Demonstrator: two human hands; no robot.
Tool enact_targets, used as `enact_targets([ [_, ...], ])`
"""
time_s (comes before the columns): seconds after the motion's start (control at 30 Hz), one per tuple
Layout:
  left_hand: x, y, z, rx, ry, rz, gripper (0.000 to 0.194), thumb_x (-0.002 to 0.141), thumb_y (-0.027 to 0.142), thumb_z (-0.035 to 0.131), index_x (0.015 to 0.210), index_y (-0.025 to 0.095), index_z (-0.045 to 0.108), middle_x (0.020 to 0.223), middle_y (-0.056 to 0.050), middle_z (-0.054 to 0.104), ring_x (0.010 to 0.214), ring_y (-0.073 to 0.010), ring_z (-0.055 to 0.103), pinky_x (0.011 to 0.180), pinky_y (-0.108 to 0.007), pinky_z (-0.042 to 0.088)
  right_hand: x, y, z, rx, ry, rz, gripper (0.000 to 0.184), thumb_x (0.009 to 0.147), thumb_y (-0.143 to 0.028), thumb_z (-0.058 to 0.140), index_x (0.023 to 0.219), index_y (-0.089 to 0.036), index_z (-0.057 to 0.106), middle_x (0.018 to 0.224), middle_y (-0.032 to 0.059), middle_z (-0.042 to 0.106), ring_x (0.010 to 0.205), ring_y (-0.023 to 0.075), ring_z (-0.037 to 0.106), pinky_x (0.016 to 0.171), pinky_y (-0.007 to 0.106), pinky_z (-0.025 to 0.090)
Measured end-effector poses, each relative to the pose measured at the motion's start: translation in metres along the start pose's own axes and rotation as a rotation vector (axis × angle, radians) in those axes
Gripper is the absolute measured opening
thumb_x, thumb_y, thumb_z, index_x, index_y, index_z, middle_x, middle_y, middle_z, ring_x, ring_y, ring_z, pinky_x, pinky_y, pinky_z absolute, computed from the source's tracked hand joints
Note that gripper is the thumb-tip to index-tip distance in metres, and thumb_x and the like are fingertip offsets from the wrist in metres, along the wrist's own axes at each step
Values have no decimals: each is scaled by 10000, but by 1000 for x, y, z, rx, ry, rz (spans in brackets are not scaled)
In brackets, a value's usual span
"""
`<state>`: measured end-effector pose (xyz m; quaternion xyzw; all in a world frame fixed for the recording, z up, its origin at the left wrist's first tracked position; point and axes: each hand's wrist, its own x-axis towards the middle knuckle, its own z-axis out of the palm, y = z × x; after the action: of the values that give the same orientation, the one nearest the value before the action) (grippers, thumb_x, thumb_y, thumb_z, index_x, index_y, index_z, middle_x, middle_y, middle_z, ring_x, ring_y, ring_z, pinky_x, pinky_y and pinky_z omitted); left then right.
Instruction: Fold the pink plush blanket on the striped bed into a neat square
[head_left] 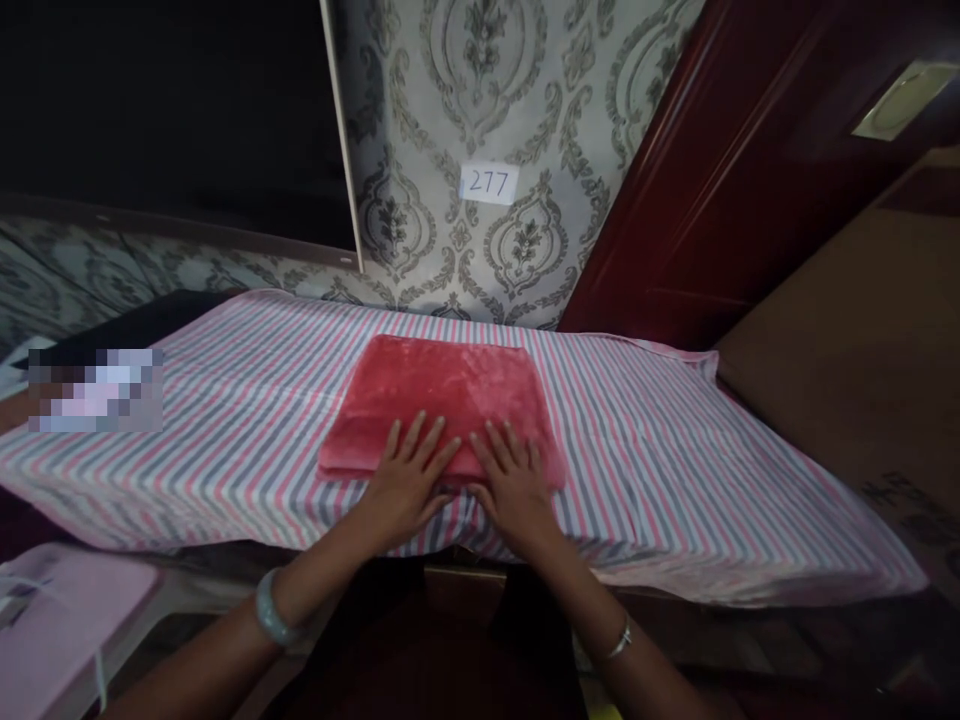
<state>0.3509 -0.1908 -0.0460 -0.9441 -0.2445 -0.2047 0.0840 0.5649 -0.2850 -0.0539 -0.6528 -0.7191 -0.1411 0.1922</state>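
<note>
A folded red plush cloth (446, 385) lies flat in a neat rectangle on a striped tablecloth (630, 440). Resting on the near left part of the red cloth is my left hand (409, 475), palm down with its fingers spread. My right hand (514, 485) lies beside it on the near right part, its fingers also stretched out. The thumbs point toward each other near the cloth's front edge. Neither hand grips anything; what is under the palms is hidden.
A dark screen (172, 120) hangs at the upper left. On the patterned wall is a paper label (489, 183) reading 277. A large cardboard box (862, 370) stands at the right beside a dark red door (690, 200). A pink surface (67, 620) is at lower left.
</note>
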Motion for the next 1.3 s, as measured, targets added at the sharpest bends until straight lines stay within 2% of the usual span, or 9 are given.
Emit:
enact_targets([
  [0.13, -6, -1, 34, 38, 19, -41, 735, 950, 431, 641, 1621, 302, 369, 1709, -152, 304, 1601, -419, 163, 1246, -694, 166, -3, -1, 24, 6, -8, 16, 595, 1012, -360, 590, 1585, -274, 452, 1675, 70, 341, 1565, 341, 216, 1233, 629, 215],
  [0.27, -10, -4, 43, 39, 60, -38, 740, 949, 441, 643, 1621, 301, 368, 1710, -148, 304, 1594, -421, 184, 1238, -693, 204, -5, 0, 30, 29, 10, 24, 614, 995, -336, 605, 1586, -274, 450, 1664, 66, 364, 1557, 334, 241, 1241, 628, 210],
  [0.43, -7, -1, 32, -31, 85, -42, 723, 952, 358, 640, 1620, 303, 371, 1714, -139, 296, 1592, -410, 204, 1239, -682, 233, -3, 1, 20, 142, 32, -9, 608, 1009, -353, 590, 1591, -265, 437, 1652, 83, 385, 1535, 350, 300, 1205, 649, 306],
  [0.53, -7, -16, 6, -165, 88, -39, 660, 1006, 353, 544, 1632, 297, 341, 1701, -126, 336, 1569, -340, 306, 1252, -612, 285, -1, 19, 3, 356, 143, 9, 513, 1064, -361, 467, 1567, -260, 468, 1588, 90, 484, 1473, 275, 426, 1185, 536, 406],
  [0.7, -15, -78, -46, -459, 253, -480, 642, 988, 522, 514, 1566, 253, 448, 1634, -111, 461, 1516, -348, 409, 1262, -578, 300, -3, 77, -7, 614, 396, 419, 555, 1011, -524, 476, 1440, -193, 597, 1464, 159, 595, 1347, 301, 561, 1153, 535, 448],
  [0.87, -31, -123, -42, -951, 176, -1093, 703, 845, 653, 662, 1432, 269, 606, 1480, -125, 627, 1386, -376, 569, 1156, -520, 478, -5, 112, 18, 869, 180, 812, 883, 880, -757, 473, 1489, -121, 539, 1407, 214, 623, 1243, 338, 641, 1092, 541, 498],
  [1.03, -24, -124, -29, -1168, 202, -1218, 710, 801, 587, 767, 1403, 237, 634, 1331, -147, 722, 1296, -352, 653, 1086, -460, 547, 5, 115, 27, 935, 87, 798, 871, 866, -794, 521, 1474, -172, 573, 1475, 167, 588, 1351, 314, 574, 1183, 513, 413],
  [1.2, -1, -117, -39, -1302, 141, -1222, 747, 775, 484, 843, 1416, 186, 602, 1216, -172, 764, 1127, -347, 741, 958, -437, 615, 14, 112, 25, 1106, 130, 781, 818, 868, -735, 620, 1489, -207, 562, 1433, 140, 628, 1315, 301, 607, 1112, 495, 497],
  [1.3, 6, -117, -36, -1342, 163, -1163, 672, 756, 447, 865, 1343, 202, 646, 1231, -166, 762, 1113, -346, 745, 931, -427, 627, 17, 110, 23, 1207, 107, 828, 974, 817, -712, 712, 1582, -173, 440, 1385, 167, 651, 1262, 310, 646, 1070, 480, 537],
])
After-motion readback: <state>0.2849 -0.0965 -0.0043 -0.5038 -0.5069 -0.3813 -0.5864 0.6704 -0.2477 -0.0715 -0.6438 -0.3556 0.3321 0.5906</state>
